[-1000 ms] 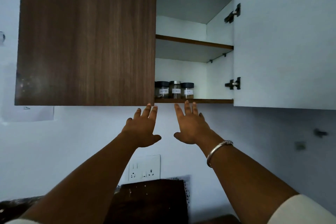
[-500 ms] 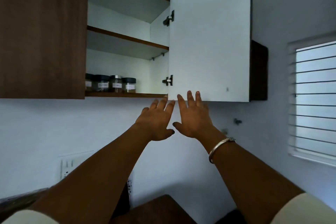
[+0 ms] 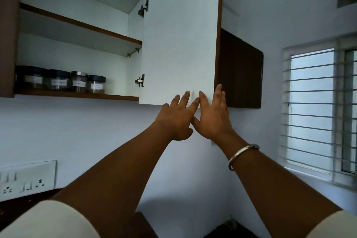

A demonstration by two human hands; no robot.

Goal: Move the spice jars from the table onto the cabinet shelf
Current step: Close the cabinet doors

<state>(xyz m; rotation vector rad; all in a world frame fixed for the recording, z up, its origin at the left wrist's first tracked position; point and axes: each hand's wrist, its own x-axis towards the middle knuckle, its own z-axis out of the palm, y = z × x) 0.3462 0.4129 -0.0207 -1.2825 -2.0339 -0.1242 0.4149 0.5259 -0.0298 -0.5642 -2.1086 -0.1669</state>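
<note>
Since the earlier frames both hands have travelled rightward, from below the shelf edge to the lower outer corner of the open cabinet door [image 3: 179, 44]. The left hand [image 3: 176, 120] is raised with fingers spread, its grip open and holding nothing, fingertips reaching the white inner face of the door near its bottom edge. The right hand [image 3: 213, 117] sits just beside it, touching at the forefingers, grip likewise open and empty; its fingertips lie over the door's outer edge, though firm contact cannot be confirmed. A metal bangle [image 3: 242, 155] circles the right wrist. Four spice jars [image 3: 61, 82] stand upright in a row on the lower cabinet shelf [image 3: 77, 95], close together, well left of the hands. The upper shelf [image 3: 81, 23] carries nothing visible. A barred window [image 3: 316, 108] is on the right
</note>
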